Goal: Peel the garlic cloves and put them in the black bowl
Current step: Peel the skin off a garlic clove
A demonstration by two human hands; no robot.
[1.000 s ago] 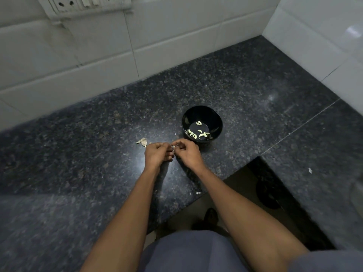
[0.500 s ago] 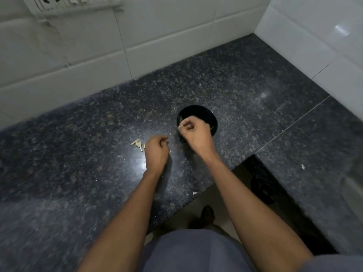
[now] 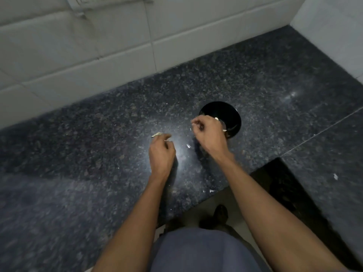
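The black bowl (image 3: 228, 109) stands on the dark granite counter (image 3: 98, 154); two pale peeled cloves (image 3: 216, 119) peek out of it behind my right hand. My right hand (image 3: 208, 133) hovers at the bowl's left rim with its fingers curled, and I see nothing held in them. My left hand (image 3: 162, 152) lies on the counter to the left, fingers curled, and seems to pinch a small pale scrap of garlic skin (image 3: 166, 141). Just beyond its fingertips lies a small pile of garlic pieces (image 3: 157, 134), partly hidden by the hand.
Loose skin flecks lie between my hands (image 3: 188, 146), near the counter's front edge (image 3: 211, 191) and on the right slab (image 3: 335, 176). White tiled walls (image 3: 117, 46) close the back and right. Below the cut-out corner are floor and my foot (image 3: 221, 213).
My hands parted from peeling together. The right one went to the bowl and now draws back over its left rim. The left one shifted toward the garlic pile.
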